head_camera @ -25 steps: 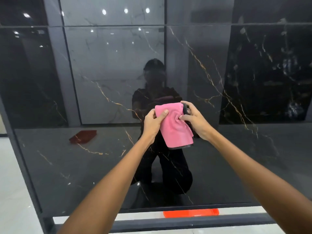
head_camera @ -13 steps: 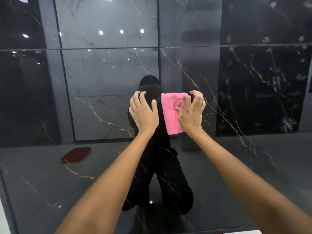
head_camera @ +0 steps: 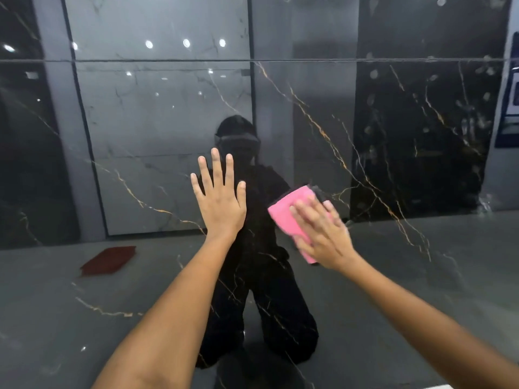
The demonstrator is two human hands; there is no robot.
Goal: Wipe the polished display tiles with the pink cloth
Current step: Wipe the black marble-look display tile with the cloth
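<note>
Left hand: the left hand lies flat against the tile, fingers straight and slightly spread, pointing up; it holds nothing.
Right hand: the right hand presses the cloth to the tile with straight fingers laid over it; it is motion-blurred, so finer detail of the fingers cannot be told.
Pink cloth: the pink cloth is folded to a flat pad, bright pink with a dark edge at its upper corner; it sits under the right hand, just right of the left hand, tilted.
Display tile: the display tile is glossy black with thin gold and white veins; a horizontal joint runs across its upper part.
Reflection: the sheen shows a dark kneeling figure, ceiling lights, grey marble panels and a red mat on the floor.
</note>
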